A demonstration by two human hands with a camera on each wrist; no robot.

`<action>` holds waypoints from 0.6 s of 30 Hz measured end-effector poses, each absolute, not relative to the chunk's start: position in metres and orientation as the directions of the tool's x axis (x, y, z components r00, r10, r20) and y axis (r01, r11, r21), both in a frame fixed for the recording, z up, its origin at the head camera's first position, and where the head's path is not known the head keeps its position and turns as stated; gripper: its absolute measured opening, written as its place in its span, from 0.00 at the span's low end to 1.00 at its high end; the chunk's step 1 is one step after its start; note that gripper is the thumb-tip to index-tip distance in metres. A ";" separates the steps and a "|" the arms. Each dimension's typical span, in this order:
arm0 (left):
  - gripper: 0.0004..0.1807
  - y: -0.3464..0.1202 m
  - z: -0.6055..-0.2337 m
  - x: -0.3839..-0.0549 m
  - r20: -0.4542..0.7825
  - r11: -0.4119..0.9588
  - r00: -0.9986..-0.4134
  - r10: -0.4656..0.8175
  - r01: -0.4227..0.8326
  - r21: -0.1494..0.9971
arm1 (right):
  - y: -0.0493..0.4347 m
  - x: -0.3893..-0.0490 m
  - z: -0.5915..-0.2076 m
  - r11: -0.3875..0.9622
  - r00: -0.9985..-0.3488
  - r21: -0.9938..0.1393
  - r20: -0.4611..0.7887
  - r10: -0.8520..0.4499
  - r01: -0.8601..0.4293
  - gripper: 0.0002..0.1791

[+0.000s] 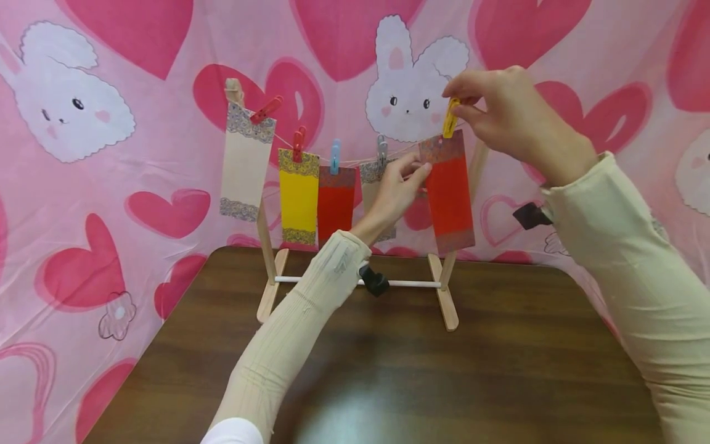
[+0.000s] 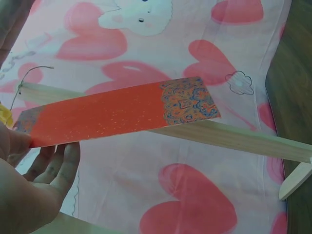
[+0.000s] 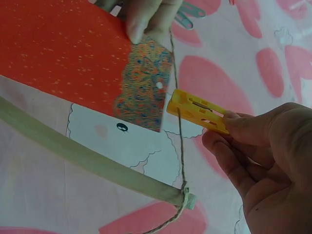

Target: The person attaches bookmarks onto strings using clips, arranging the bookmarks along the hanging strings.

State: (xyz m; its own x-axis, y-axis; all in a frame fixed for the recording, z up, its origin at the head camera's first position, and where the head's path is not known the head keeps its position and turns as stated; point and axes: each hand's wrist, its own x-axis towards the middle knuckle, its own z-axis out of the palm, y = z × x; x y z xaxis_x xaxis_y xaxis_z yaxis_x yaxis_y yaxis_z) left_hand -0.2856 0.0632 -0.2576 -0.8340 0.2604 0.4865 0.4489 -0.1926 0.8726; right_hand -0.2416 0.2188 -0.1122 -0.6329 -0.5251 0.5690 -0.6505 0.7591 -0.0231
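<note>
My left hand [image 1: 395,188] pinches a red card [image 1: 452,197] with patterned ends by its upper left edge. The card hangs upright at the right end of a string [image 3: 183,156]. Above it my right hand [image 1: 513,117] holds a yellow clothespin [image 1: 450,120] between thumb and fingers. In the right wrist view the string crosses the clothespin, whose tip [image 3: 173,102] is just beside the card's patterned end [image 3: 144,85]; whether they touch, I cannot tell. The left wrist view has the card [image 2: 112,112] between thumb and fingers.
Along the string hang a cream card [image 1: 246,166], a yellow card [image 1: 299,197], another red card [image 1: 335,206] and a cream card [image 1: 368,185] partly behind my left hand, each clipped. A wooden stand [image 1: 449,308] with a white rod [image 1: 410,283] stands on the brown table [image 1: 499,370].
</note>
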 end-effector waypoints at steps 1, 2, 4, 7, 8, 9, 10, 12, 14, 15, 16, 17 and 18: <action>0.06 0.064 -0.257 -0.286 0.491 -0.197 -0.833 0.256 0.452 0.870 | 0.219 -0.243 -0.112 0.760 -0.633 -0.024 0.571 -0.523 -0.650 0.15; 0.06 0.064 -0.257 -0.286 0.491 -0.199 -0.834 0.253 0.452 0.870 | 0.219 -0.244 -0.112 0.761 -0.634 -0.024 0.572 -0.521 -0.648 0.15; 0.06 0.065 -0.257 -0.286 0.490 -0.220 -0.835 0.249 0.444 0.868 | 0.220 -0.245 -0.112 0.764 -0.637 -0.027 0.572 -0.517 -0.644 0.15; 0.07 0.066 -0.256 -0.288 0.495 -0.237 -0.835 0.241 0.444 0.864 | 0.220 -0.248 -0.112 0.772 -0.649 -0.033 0.564 -0.510 -0.635 0.15; 0.06 0.066 -0.256 -0.288 0.498 -0.236 -0.834 0.237 0.448 0.862 | 0.221 -0.249 -0.111 0.773 -0.652 -0.035 0.561 -0.510 -0.634 0.15; 0.06 0.066 -0.256 -0.288 0.505 -0.235 -0.832 0.230 0.456 0.858 | 0.221 -0.250 -0.111 0.774 -0.658 -0.039 0.556 -0.509 -0.632 0.15; 0.06 0.066 -0.255 -0.288 0.511 -0.232 -0.830 0.221 0.465 0.855 | 0.221 -0.250 -0.111 0.773 -0.658 -0.039 0.553 -0.511 -0.633 0.14; 0.07 0.066 -0.254 -0.289 0.533 -0.224 -0.821 0.204 0.491 0.842 | 0.222 -0.251 -0.111 0.772 -0.663 -0.047 0.546 -0.511 -0.634 0.14; 0.08 0.066 -0.253 -0.290 0.541 -0.213 -0.818 0.194 0.503 0.838 | 0.223 -0.252 -0.110 0.767 -0.660 -0.051 0.549 -0.514 -0.640 0.13; 0.09 0.066 -0.253 -0.290 0.545 -0.207 -0.816 0.191 0.510 0.835 | 0.224 -0.253 -0.110 0.766 -0.663 -0.058 0.546 -0.512 -0.640 0.13; 0.10 0.066 -0.252 -0.290 0.546 -0.204 -0.815 0.192 0.511 0.835 | 0.225 -0.253 -0.109 0.763 -0.662 -0.063 0.547 -0.513 -0.643 0.13; 0.10 0.067 -0.252 -0.290 0.548 -0.199 -0.813 0.195 0.515 0.834 | 0.226 -0.253 -0.109 0.762 -0.665 -0.071 0.544 -0.511 -0.644 0.13; 0.11 0.067 -0.252 -0.290 0.543 -0.195 -0.815 0.200 0.510 0.838 | 0.227 -0.253 -0.109 0.760 -0.667 -0.078 0.543 -0.510 -0.645 0.13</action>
